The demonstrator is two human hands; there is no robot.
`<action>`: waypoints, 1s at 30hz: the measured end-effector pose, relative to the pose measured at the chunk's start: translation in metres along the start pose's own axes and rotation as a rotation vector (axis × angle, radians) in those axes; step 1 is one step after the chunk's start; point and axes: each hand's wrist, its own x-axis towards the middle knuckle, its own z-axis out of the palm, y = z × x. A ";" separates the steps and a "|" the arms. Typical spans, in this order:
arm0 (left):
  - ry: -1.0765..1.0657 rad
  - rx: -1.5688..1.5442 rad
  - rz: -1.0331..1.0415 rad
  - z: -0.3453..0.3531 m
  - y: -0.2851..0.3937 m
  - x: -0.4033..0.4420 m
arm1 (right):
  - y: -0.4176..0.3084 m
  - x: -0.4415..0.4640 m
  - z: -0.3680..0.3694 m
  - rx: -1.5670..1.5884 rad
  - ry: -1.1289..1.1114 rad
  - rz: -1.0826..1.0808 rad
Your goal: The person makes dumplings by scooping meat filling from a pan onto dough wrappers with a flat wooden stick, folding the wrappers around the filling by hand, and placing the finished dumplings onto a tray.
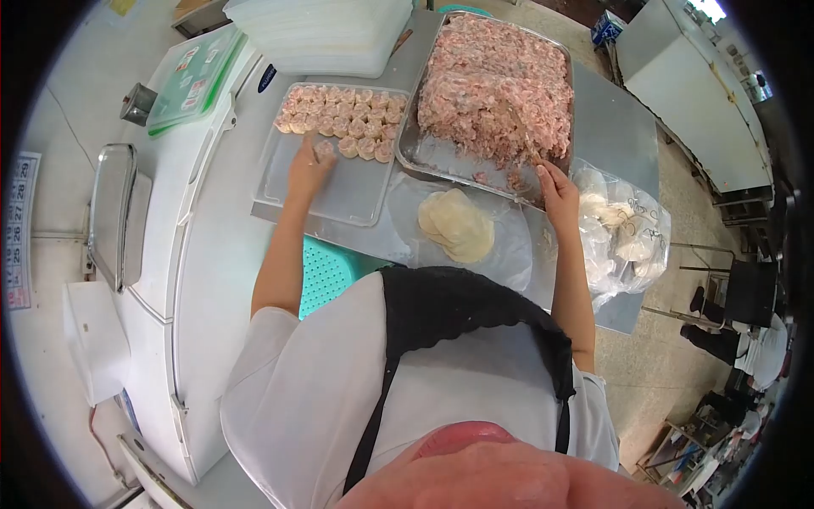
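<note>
My left hand (310, 170) reaches over a clear plastic tray (335, 204), its fingers closed around a meat-filled dumpling (325, 149) at the front of the rows. Several rows of open-topped dumplings (339, 110) fill the far part of that tray. At the near right corner of a deep metal pan (410, 161), my right hand (560, 197) grips a thin filling spatula (534, 155), whose tip is in or against the meat. Ground meat filling (496, 85) is heaped in the pan. Between my hands, a stack of round dough wrappers (456, 226) lies on a plastic sheet (398, 216).
Right of the pan sits a clear bag (636, 229) with pale contents. Stacked plastic trays (318, 38) stand at the back left, near a green-rimmed lidded box (197, 81). A turquoise basket (326, 276) is below the table edge. Another person (759, 352) is at far right.
</note>
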 end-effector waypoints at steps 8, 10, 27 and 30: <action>0.027 -0.058 0.192 0.024 0.002 0.020 | -0.014 -0.007 -0.001 -0.046 -0.052 -0.100; 0.006 -0.046 0.289 0.023 -0.005 0.024 | -0.023 -0.007 -0.003 -0.121 -0.092 -0.152; -0.392 -0.178 0.914 0.064 0.128 -0.098 | -0.054 0.019 -0.044 -1.326 -0.302 -0.459; -0.428 -0.212 0.969 0.088 0.124 -0.112 | -0.072 -0.028 -0.032 -1.303 -0.392 -0.516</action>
